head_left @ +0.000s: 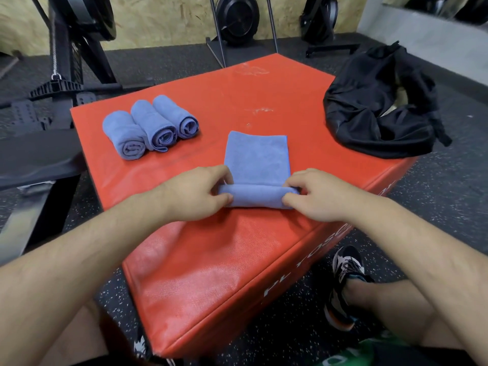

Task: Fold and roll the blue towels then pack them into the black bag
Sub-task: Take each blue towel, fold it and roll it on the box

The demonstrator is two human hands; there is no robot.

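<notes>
The rolling step is under way on a fourth towel. The folded blue microfibre towel (256, 157) lies as a narrow strip in the middle of the red vinyl-covered padded box (237, 96), and its near end is already turned into a short, soft tube. The left hand (195, 192) pinches the tube's left end, with fingers curled over the top and thumb on the near side. The right hand (314, 196) grips the right end the same way.

Most of the strip lies flat beyond the tube. The next move likely calls for both hands to push the tube away evenly and tightly, since the limp, nappy cloth could skew or loosen.

Three finished blue towel rolls (150, 126) lie side by side, touching, near the box's left edge, with their spiral ends showing. The crumpled black fabric bag (375, 109) slumps on the far right corner, well apart. No blue shows in it, so packing appears not yet begun.
</notes>
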